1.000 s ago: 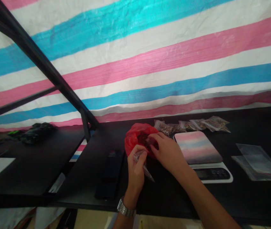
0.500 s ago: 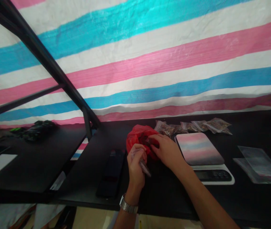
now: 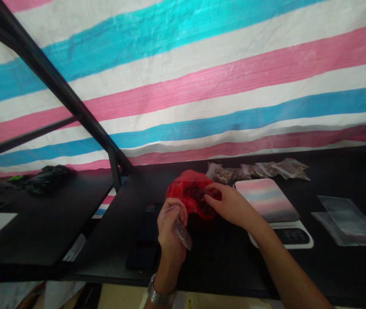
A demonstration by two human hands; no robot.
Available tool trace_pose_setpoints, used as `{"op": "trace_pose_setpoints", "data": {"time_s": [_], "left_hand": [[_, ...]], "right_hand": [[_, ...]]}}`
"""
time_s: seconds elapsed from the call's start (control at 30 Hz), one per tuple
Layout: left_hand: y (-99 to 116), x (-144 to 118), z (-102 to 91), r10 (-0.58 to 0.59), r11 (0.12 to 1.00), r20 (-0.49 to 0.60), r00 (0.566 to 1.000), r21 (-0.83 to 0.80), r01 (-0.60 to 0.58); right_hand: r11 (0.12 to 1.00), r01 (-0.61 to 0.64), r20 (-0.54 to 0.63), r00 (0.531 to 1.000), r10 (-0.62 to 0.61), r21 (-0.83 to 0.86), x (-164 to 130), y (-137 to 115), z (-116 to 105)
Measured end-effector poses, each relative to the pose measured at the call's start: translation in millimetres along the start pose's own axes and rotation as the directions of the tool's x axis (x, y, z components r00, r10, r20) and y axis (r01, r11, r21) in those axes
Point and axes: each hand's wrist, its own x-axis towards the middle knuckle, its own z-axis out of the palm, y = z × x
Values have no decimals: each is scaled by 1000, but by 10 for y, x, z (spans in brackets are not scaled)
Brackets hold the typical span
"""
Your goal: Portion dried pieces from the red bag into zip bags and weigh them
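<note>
My left hand (image 3: 169, 229) holds a small clear plastic pouch (image 3: 181, 231) above the near part of the black table (image 3: 221, 257). My right hand (image 3: 231, 204) reaches into a red plastic bag (image 3: 187, 193) that lies on the table just behind the pouch; its fingertips pinch dark pieces at the bag's mouth. A wristwatch (image 3: 161, 295) is on my left wrist.
A white kitchen scale (image 3: 275, 210) with a reflective plate stands right of the bag. Several filled clear pouches (image 3: 257, 170) lie behind it along the striped tarp. Empty clear bags (image 3: 347, 219) lie at far right. A dark flat device (image 3: 146, 240) lies left of my hands. A black metal frame (image 3: 73, 111) crosses on the left.
My left hand has drawn the clear pouch toward me and to the left, away from the red bag. My right hand stays at the bag's mouth.
</note>
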Motion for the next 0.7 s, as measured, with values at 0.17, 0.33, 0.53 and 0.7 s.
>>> {"op": "trace_pose_setpoints", "data": {"time_s": [0.17, 0.33, 0.53, 0.7], "left_hand": [[30, -60, -22, -20, 1000, 10, 1000, 17, 20], [131, -124, -14, 2, 999, 65, 998, -33, 0], [276, -199, -33, 37, 996, 88, 995, -86, -29], [352, -218, -82, 126, 986, 55, 991, -119, -119]], "right_hand": [[992, 49, -165, 984, -68, -117, 8, -38, -12], [977, 106, -160, 978, -136, -183, 11, -124, 127], [926, 71, -92, 989, -112, -371, -23, -179, 82], [929, 2, -148, 987, -61, -371, -49, -148, -118]]}}
